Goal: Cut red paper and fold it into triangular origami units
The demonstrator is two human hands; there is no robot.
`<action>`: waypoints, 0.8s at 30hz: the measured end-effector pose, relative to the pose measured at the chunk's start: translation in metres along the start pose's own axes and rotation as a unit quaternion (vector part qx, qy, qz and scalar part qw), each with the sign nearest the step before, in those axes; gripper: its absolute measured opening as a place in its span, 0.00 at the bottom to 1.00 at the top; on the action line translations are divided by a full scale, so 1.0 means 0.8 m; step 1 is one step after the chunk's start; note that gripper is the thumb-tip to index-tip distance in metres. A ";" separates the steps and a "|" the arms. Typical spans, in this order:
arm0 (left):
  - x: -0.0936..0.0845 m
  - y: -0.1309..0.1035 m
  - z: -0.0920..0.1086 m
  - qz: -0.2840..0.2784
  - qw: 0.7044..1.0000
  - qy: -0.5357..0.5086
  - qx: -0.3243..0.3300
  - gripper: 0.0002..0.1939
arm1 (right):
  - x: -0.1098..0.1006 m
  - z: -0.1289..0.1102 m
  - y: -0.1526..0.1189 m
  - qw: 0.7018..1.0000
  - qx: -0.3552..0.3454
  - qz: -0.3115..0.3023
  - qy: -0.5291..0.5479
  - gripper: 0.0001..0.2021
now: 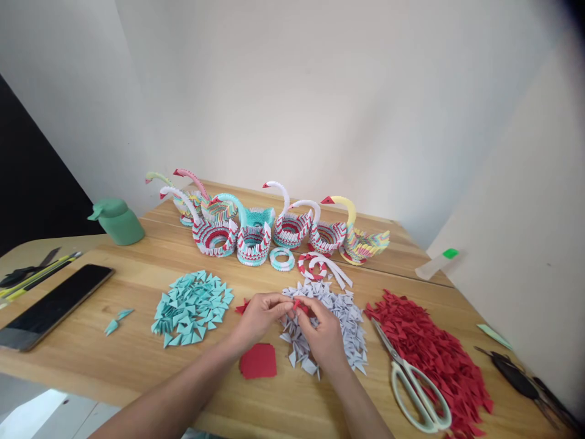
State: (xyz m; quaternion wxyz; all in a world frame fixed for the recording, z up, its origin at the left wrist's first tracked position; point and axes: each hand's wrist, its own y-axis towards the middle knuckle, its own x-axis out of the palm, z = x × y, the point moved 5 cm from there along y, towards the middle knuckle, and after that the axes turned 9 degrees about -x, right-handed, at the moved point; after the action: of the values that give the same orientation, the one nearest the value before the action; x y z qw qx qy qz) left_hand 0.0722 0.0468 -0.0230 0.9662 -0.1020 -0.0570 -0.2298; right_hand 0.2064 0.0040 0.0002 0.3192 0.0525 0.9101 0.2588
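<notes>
Both hands meet over the pile of pale lilac folded pieces (pixel 350 329). A small red paper piece (pixel 297 303) is pinched between the fingertips of my left hand (pixel 265 312) and my right hand (pixel 322 329). Its exact shape is partly hidden by the fingers. Just left of my left hand, a few red folded pieces (pixel 242 306) show on the table. Below that hand lies a stack of red paper squares (pixel 258 361). Turquoise folded pieces (pixel 192 308) form a pile to the left, and a large red pile (pixel 429 353) spreads to the right.
Several paper swans (pixel 214 236) stand along the back, with a turquoise-white ring (pixel 282 259) and paper strips before them. Scissors (pixel 414 390) lie beside the red pile. A phone (pixel 52 308) and a green container (pixel 119 224) are at the left, dark-handled tools (pixel 514 375) at the right.
</notes>
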 end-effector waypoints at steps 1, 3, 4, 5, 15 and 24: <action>0.000 0.000 -0.002 0.000 1.000 -0.001 -0.003 0.14 | 0.000 0.000 0.000 1.000 0.002 -0.001 0.003 0.10; 0.001 0.000 -0.005 0.003 1.000 -0.001 -0.006 0.12 | 0.000 -0.002 0.000 1.000 -0.001 -0.003 0.007 0.10; 0.001 0.000 -0.006 0.004 1.000 -0.002 -0.007 0.11 | 0.001 -0.003 0.000 1.000 -0.004 -0.005 0.008 0.10; 0.001 0.001 -0.007 0.004 1.000 -0.004 -0.006 0.11 | 0.001 -0.004 0.000 1.000 -0.009 -0.006 0.007 0.10; 0.000 0.003 -0.006 0.010 1.000 -0.004 0.019 0.15 | 0.004 -0.005 0.000 0.998 -0.006 -0.023 0.055 0.12; 0.004 0.003 -0.011 -0.014 1.000 0.013 0.018 0.12 | 0.001 0.010 0.000 0.982 0.097 0.003 0.162 0.10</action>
State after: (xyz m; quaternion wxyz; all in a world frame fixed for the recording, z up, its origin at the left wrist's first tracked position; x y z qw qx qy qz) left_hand 0.0768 0.0453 -0.0318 0.9652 -0.0812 -0.0498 -0.2435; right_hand 0.2110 0.0081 -0.0054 0.1602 0.0429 0.9704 0.1756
